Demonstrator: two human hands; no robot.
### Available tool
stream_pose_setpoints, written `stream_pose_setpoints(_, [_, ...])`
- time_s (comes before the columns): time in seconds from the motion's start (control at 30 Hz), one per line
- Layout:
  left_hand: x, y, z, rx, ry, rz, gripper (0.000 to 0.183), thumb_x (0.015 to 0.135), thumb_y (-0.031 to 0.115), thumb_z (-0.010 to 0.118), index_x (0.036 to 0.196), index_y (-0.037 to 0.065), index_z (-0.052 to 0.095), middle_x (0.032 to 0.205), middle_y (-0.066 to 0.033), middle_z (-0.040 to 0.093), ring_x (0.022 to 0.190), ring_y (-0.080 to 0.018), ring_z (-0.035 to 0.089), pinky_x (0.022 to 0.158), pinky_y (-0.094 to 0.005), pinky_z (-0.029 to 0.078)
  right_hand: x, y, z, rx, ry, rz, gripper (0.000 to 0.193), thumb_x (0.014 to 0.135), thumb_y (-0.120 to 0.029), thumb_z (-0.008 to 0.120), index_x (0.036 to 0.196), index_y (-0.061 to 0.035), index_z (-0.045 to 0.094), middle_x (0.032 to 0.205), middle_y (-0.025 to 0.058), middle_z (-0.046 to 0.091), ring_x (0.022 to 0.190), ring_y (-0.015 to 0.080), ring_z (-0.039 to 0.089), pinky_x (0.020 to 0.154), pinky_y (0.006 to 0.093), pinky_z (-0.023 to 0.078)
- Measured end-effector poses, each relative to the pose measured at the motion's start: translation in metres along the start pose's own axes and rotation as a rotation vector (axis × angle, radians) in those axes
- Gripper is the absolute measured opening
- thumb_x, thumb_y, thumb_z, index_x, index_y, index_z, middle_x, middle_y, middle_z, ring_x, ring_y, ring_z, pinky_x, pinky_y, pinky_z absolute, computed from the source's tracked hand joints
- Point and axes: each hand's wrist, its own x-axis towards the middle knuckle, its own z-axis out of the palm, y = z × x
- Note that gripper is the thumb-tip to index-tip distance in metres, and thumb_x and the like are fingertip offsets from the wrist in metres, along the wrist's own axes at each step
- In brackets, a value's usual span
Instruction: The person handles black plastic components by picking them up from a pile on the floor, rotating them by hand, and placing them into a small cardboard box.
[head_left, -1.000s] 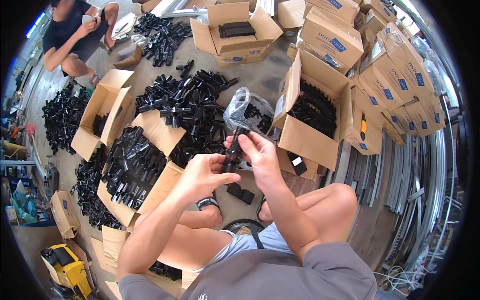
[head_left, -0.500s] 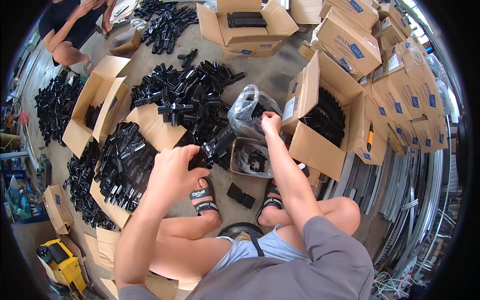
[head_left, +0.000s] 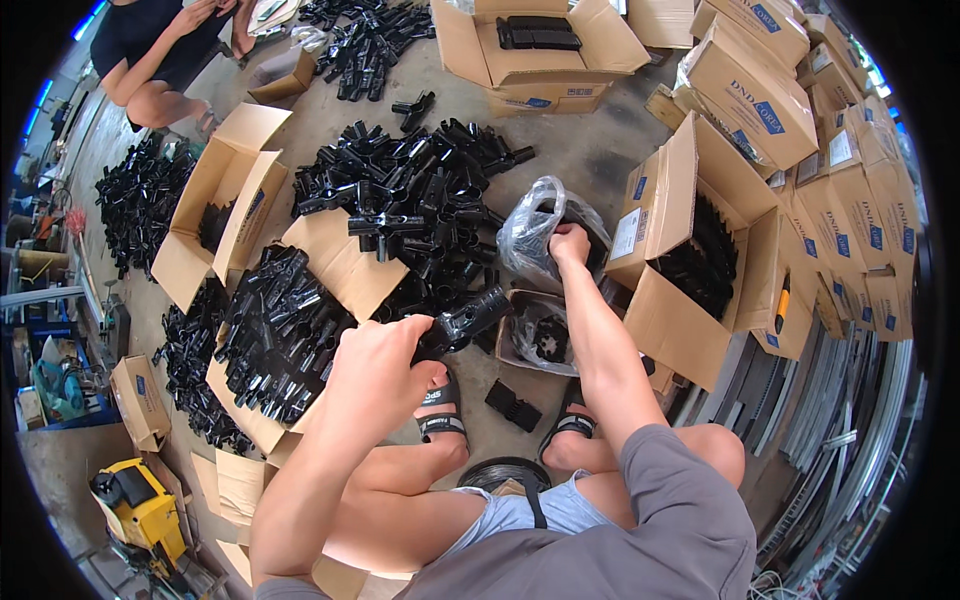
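- Hands are well apart: the left hand (head_left: 385,362) grips one end of a black fitting (head_left: 468,322), while the right hand (head_left: 570,245) has its fingers curled at the mouth of a clear plastic bag (head_left: 530,235); whether they hold anything, I cannot tell.
- That fitting is held tilted above the grey concrete floor (head_left: 590,130), its free end near the left edge of a small carton (head_left: 535,364) lined with clear plastic.
- Just right of the bag, a large carton (head_left: 685,335) holds black toothed pieces; a yellow-and-black tool (head_left: 783,305) lies on its right-hand flap.
- Ahead, a pile of black fittings (head_left: 400,180) spreads across the floor; more fill a carton at the left, one flap (head_left: 345,265) folded outward.
- Between the sandals (head_left: 445,410) lies a black block (head_left: 513,405).
- At the floor's far side, a crouching person (head_left: 165,45) occupies the left corner.
- Stacked cartons (head_left: 830,190) and long metal profiles (head_left: 790,420) line the floor's right edge; a yellow machine (head_left: 135,505) stands at its near left corner.
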Motion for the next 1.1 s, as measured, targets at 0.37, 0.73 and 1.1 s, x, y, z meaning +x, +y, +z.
stream_pose_setpoints(0.37, [-0.017,-0.008,0.01,0.202,0.065,0.088,0.038,0.077,0.015,0.082,0.111,-0.002,0.073,0.087,-0.0232,0.073,0.089,-0.0416,0.071,0.082,-0.0492,0.055,-0.23,-0.109,-0.17,0.963,-0.284,-0.471,0.019,0.102,-0.006,0.064,0.121,-0.009,0.066,0.106,0.0048,0.074,0.093,0.0125,0.07,0.079,0.0254,0.053])
stream_pose_setpoints(0.73, [-0.031,-0.011,0.021,0.301,0.176,0.141,0.033,0.071,0.011,0.085,0.101,0.001,0.077,0.088,-0.0221,0.074,0.091,-0.0403,0.073,0.083,-0.049,0.057,-0.306,-0.141,-0.203,0.219,-0.036,-1.382,0.017,0.082,-0.009,0.083,0.098,-0.0096,0.079,0.095,0.0044,0.078,0.092,0.0219,0.07,0.086,0.0355,0.049])
stream_pose_setpoints(1.1, [-0.038,-0.018,0.016,0.326,0.187,0.152,0.032,0.07,0.01,0.085,0.1,0.0,0.076,0.089,-0.0215,0.074,0.091,-0.0396,0.073,0.084,-0.0472,0.058,-0.311,-0.137,-0.201,0.177,0.011,-1.437,0.011,0.084,-0.015,0.081,0.094,-0.0119,0.078,0.091,-0.0006,0.076,0.093,0.0212,0.068,0.088,0.0368,0.048])
